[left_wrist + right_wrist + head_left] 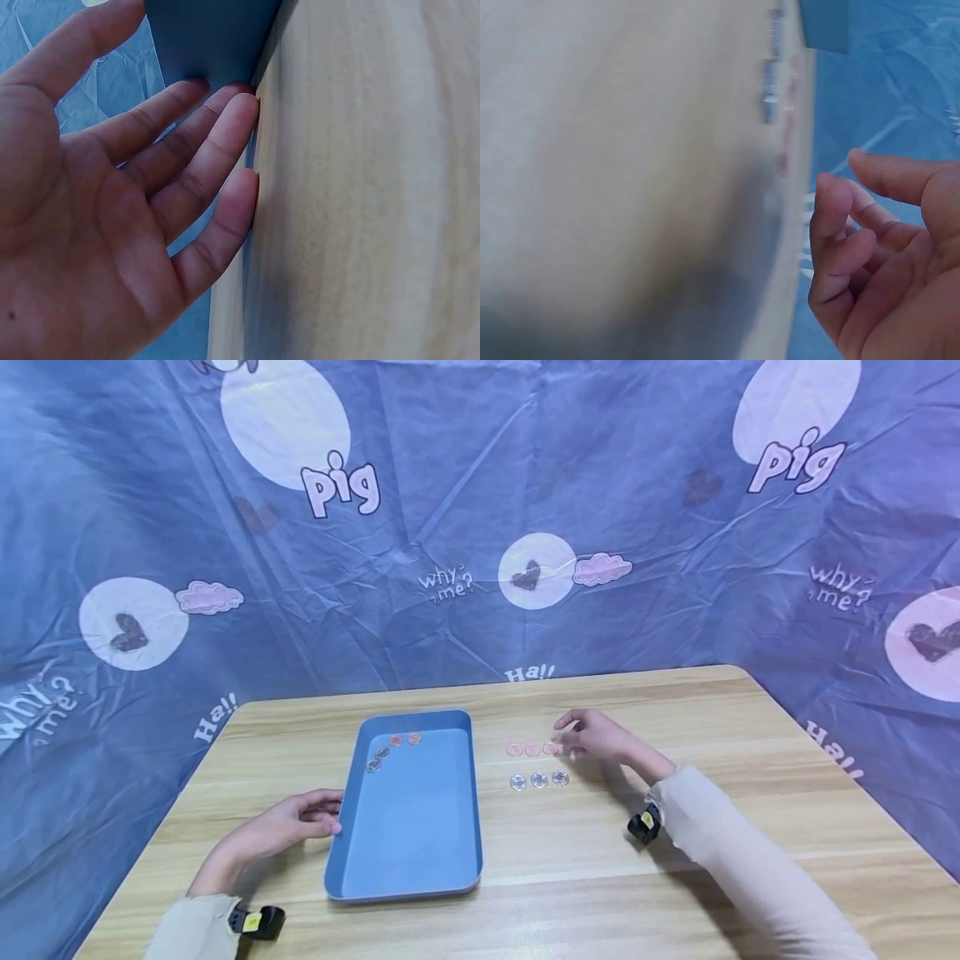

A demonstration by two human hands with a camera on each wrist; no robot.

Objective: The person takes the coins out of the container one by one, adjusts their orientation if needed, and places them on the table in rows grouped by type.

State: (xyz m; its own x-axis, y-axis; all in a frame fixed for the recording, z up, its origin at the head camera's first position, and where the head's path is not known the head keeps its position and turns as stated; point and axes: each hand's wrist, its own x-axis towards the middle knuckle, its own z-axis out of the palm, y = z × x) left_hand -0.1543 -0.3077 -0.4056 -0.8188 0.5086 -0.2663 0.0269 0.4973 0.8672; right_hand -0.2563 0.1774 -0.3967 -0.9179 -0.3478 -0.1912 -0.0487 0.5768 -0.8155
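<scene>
A blue rectangular tray stands on the wooden table with several coins inside near its far left corner: reddish coins and silver coins. My left hand is at the tray's left wall, its fingertips touching or nearly touching it. To the right of the tray lie a row of three reddish coins and, nearer to me, a row of three silver coins. My right hand is beside the rightmost reddish coin, fingers loosely bent. In the right wrist view nothing shows between thumb and fingers.
The wooden table extends around the tray and coins. Behind it hangs a blue printed cloth, also along both sides. A black wrist camera is on the left sleeve, another black camera on the right.
</scene>
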